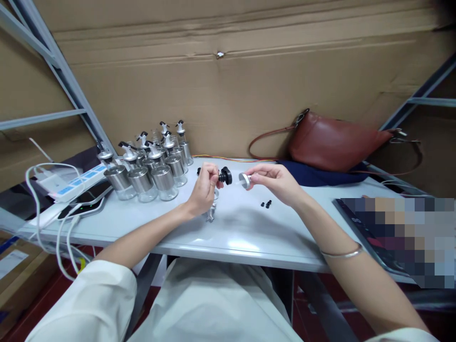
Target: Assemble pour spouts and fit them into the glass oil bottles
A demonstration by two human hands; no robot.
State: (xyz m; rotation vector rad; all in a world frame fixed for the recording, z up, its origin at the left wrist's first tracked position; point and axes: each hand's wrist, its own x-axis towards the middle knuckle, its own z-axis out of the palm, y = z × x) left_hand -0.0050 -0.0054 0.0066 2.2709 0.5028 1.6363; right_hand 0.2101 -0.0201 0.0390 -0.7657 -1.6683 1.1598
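My left hand (205,189) is closed around a black ribbed stopper (227,175), its wide round end facing right. Across a small gap, my right hand (276,182) pinches a silver round cap (244,181) between thumb and fingers. A pale translucent tip juts from the cap toward the stopper; the two parts are apart. Below my left hand lie silver pourer parts (211,213), partly hidden by it. Several small black pieces (267,204) rest on the table under my right hand.
Glass bottles with steel sleeves (165,179) and pourer tops stand at the left of the white table (245,232). A power strip (80,183) with white cables lies beyond them. A brown bag (335,142) sits on dark blue cloth (309,175) at the back right.
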